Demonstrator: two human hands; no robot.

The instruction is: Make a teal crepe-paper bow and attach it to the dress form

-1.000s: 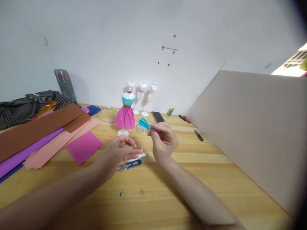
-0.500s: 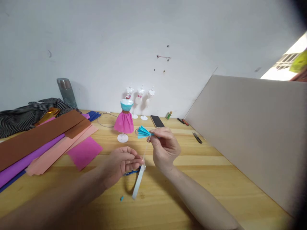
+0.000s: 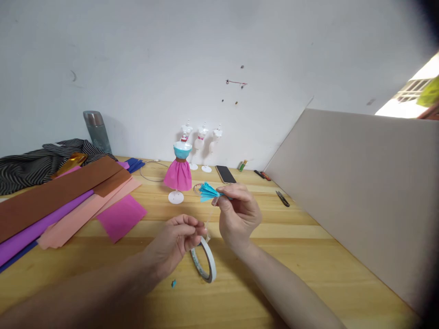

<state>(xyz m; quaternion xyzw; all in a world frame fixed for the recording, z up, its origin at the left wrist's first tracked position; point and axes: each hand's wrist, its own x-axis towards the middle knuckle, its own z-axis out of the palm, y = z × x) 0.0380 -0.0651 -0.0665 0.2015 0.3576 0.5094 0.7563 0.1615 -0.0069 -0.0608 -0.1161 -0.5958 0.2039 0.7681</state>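
Between the thumb and fingers of my right hand (image 3: pixel 240 217) is a fan of pleated blue paper (image 3: pixel 208 192), its folds spreading to the left. A thin, pale strip of tape runs down from the pinched end toward my left hand (image 3: pixel 181 240), whose fingers are closed around it. Below those fingertips hangs a roll of white tape (image 3: pixel 211 262), tilted so its ring shows. Behind the paper stands a small dress form (image 3: pixel 181 155) with a blue top and a pink skirt (image 3: pixel 178 175). A blue scrap (image 3: pixel 173 283) lies on the table near my left wrist.
Brown paper (image 3: pixel 61 196), purple, peach and pink sheets lie at the left, near a striped cloth (image 3: pixel 20 167) and a bottle (image 3: pixel 98 132). White dress forms (image 3: pixel 200 137), a phone (image 3: pixel 225 174) and a thread spool (image 3: pixel 243 165) stand behind. Snips (image 3: pixel 282 198) lie by the right-hand panel (image 3: pixel 360 183).
The tape roll has swung round from edge-on to showing its open ring. My right hand and the blue paper have shifted slightly right and down; the paper's folds are turned differently.
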